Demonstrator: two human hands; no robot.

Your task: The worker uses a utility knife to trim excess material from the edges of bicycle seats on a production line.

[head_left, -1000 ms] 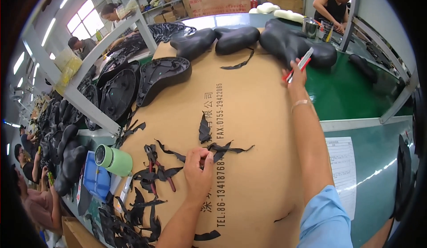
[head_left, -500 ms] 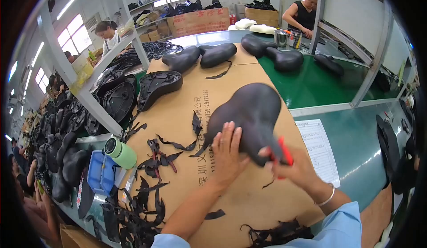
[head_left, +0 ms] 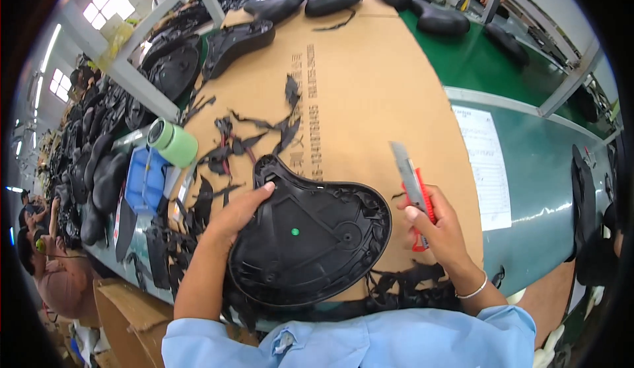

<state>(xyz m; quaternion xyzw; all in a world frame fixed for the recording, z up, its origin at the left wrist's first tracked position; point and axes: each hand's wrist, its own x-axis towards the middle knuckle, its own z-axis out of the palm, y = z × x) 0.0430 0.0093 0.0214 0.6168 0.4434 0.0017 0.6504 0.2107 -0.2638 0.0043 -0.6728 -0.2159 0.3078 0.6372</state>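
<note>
A black bicycle saddle [head_left: 310, 252] is turned underside up near my body, its ribbed plastic base and a small green dot showing. My left hand [head_left: 239, 211] grips the saddle beside its narrow nose, thumb on the base and fingers hidden beneath. In my right hand [head_left: 434, 226] is a red utility knife [head_left: 416, 190] with its blade pointing away from me, apart from the saddle. Black trimmed scraps [head_left: 409, 281] lie by the saddle's near right side, and more strips [head_left: 231, 140] are strewn to its left on the cardboard sheet [head_left: 376, 91].
Finished-looking saddles [head_left: 333, 1] line the far end, with an upturned one [head_left: 238, 44] at far left. A green bottle [head_left: 175, 143] and blue tray [head_left: 145, 180] stand left. Printed paper [head_left: 485, 170] lies right. Metal posts [head_left: 132, 84] rise beside the table; other people work around.
The saddle has been flipped from cover up to underside up and drawn closer to me. My left hand now holds its nose end; the knife has swung clear. The view has tilted down.
</note>
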